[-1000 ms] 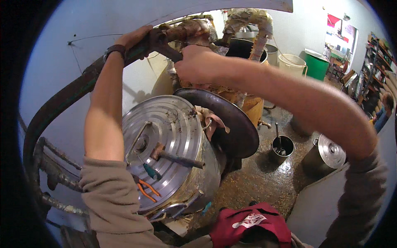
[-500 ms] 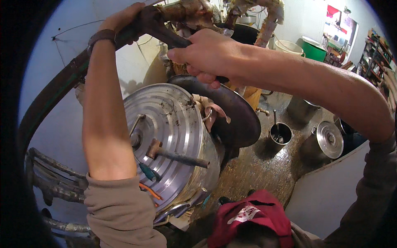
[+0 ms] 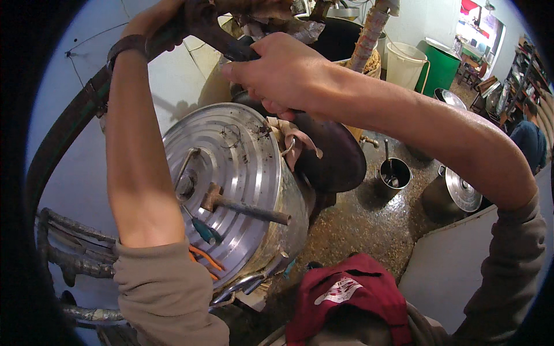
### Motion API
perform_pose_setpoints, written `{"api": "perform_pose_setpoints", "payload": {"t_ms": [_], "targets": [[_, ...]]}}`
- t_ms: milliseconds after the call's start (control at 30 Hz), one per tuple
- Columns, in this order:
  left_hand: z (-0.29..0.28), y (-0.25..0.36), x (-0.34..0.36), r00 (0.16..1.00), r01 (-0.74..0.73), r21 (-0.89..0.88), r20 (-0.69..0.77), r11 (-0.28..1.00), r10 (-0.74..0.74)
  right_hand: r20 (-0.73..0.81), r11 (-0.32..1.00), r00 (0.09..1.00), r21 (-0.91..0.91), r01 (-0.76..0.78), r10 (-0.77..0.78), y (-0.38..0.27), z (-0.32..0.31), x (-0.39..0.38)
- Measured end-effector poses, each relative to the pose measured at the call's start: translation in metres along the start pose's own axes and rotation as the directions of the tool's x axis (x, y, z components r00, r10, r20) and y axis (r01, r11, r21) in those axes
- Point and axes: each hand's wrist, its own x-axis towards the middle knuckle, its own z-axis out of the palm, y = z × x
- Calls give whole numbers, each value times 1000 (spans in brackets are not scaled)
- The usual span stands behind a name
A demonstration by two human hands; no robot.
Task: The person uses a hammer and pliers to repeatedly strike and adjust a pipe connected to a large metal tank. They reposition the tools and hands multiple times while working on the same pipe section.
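High at the upper left, my left hand is wrapped round a thick dark pipe; the frame's top edge cuts part of it off. My right hand is closed on a dark bar that slants down from the pipe and looks like a wrench handle. Its far end at the pipe is hard to make out. Below my arms, a big ridged metal lid covers a large pot. On the lid lie a hammer, a green-handled screwdriver and an orange-handled tool.
A large dark round disc leans beside the pot, near a pink cloth. On the wet floor stand an open pot and a lidded pot. Behind are a white bucket, a green bin and a person. A maroon cap fills the lower edge.
The view has shifted slightly, and both hands sit a little higher and further left in it. A person now shows at the right edge. Both grips look unchanged.
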Motion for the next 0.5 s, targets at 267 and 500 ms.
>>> {"api": "perform_pose_setpoints", "payload": {"t_ms": [267,500], "targets": [[14,23,-20,994,-32,-191,-104,981,12,-22,999,1000,52,10,-9,8,7,-1],[1,-4,12,996,-93,-38,9,995,93,-17,997,997,1,80,-80,11,3,4]]}}
